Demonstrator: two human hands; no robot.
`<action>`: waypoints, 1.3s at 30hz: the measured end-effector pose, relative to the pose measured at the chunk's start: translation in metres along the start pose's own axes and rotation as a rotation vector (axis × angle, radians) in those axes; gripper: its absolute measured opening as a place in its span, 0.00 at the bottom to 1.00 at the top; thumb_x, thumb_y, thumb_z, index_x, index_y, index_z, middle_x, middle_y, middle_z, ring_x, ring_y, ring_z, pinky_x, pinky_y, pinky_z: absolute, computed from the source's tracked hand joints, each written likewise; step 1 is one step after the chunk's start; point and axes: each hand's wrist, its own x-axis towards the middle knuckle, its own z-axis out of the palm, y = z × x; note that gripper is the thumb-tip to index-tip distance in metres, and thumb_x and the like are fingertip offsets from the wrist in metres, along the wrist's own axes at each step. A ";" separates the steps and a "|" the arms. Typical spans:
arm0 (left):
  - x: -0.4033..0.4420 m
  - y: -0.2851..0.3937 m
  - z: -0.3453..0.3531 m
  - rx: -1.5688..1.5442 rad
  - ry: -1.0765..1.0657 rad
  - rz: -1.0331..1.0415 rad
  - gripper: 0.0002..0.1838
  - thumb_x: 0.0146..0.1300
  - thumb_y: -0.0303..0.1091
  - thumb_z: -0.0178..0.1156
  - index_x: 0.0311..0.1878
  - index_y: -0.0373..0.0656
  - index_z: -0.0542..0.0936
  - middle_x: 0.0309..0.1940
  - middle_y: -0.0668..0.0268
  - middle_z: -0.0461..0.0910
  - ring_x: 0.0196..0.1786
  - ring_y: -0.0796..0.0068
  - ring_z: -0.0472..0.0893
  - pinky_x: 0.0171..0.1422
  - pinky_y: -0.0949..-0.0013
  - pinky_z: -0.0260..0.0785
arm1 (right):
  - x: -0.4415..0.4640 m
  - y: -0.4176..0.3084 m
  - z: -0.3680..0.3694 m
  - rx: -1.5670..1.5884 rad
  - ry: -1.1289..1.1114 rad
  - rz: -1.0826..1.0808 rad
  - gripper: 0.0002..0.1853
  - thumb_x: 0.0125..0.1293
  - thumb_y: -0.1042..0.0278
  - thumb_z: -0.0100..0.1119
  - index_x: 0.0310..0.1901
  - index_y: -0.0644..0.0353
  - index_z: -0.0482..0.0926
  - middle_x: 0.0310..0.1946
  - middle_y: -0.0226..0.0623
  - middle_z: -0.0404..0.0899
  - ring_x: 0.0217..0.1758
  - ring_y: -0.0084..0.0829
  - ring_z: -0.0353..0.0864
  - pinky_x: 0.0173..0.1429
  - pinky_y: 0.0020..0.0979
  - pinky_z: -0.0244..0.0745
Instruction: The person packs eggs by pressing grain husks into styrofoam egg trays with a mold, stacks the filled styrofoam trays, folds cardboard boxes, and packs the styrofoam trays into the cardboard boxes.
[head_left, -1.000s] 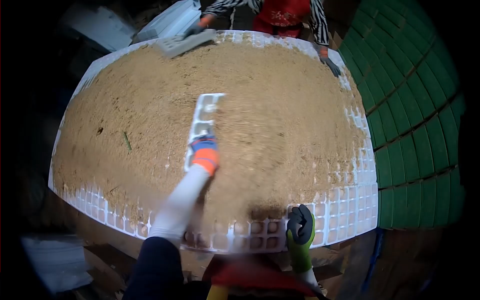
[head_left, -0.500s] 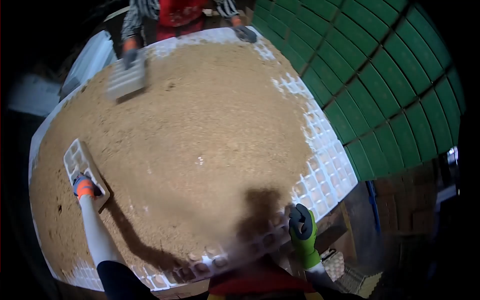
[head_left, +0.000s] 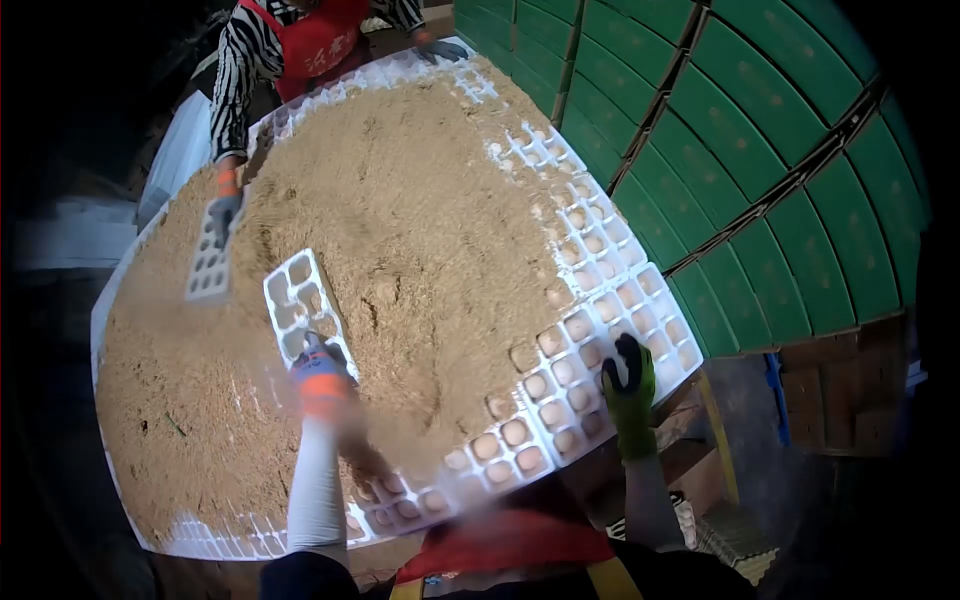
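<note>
My left hand [head_left: 325, 378], in a grey glove with an orange cuff, grips the near end of a white foam egg tray [head_left: 331, 297]. The tray stands tilted on a broad layer of brown, husk-like material [head_left: 420, 190]. My right hand [head_left: 631, 393], in a green glove with dark fingers, hovers near the right corner with thumb and fingers apart and nothing between them. Beneath and beside it lie white compartmented trays [head_left: 548, 416] with round, egg-like things [head_left: 578, 398] in the cells. Brown material hides the cells farther in.
Across the table, a person in a red apron [head_left: 318, 45] holds another white tray [head_left: 210, 255] on the brown layer. That person's other gloved hand [head_left: 441, 48] rests on the far edge. Stacked green boxes [head_left: 740, 180] rise along the right side.
My left hand has swept its tray rightward over the brown material. More eggs show along the right and near edges. My right hand has moved up and right; the co-worker's tray has shifted nearer.
</note>
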 end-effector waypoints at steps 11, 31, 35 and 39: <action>0.003 0.249 0.002 0.036 -0.126 0.070 0.18 0.61 0.39 0.50 0.49 0.39 0.77 0.39 0.57 0.83 0.43 0.61 0.82 0.47 0.63 0.71 | 0.140 0.125 0.045 -0.085 0.021 -0.151 0.20 0.54 0.61 0.61 0.48 0.58 0.75 0.42 0.40 0.77 0.45 0.46 0.74 0.50 0.44 0.67; -0.091 0.360 0.004 0.121 -0.210 0.871 0.24 0.58 0.38 0.53 0.59 0.46 0.71 0.31 0.61 0.81 0.35 0.64 0.82 0.36 0.59 0.71 | 0.083 0.141 -0.018 -0.155 -0.149 -0.122 0.31 0.49 0.53 0.70 0.49 0.67 0.73 0.50 0.56 0.72 0.53 0.53 0.71 0.57 0.47 0.66; -0.090 0.288 -0.043 -0.161 -0.210 0.902 0.28 0.53 0.35 0.57 0.61 0.49 0.71 0.28 0.58 0.79 0.32 0.57 0.79 0.39 0.58 0.70 | 0.034 0.155 -0.054 -0.093 -0.180 -0.023 0.29 0.49 0.62 0.71 0.51 0.68 0.73 0.51 0.56 0.71 0.57 0.53 0.69 0.60 0.44 0.66; -0.044 0.159 -0.050 -0.422 0.001 0.242 0.21 0.55 0.27 0.56 0.54 0.46 0.78 0.24 0.55 0.78 0.28 0.65 0.78 0.33 0.61 0.71 | 0.028 0.153 -0.066 -0.120 -0.069 -0.032 0.27 0.53 0.68 0.68 0.53 0.68 0.71 0.54 0.53 0.69 0.56 0.51 0.69 0.60 0.43 0.68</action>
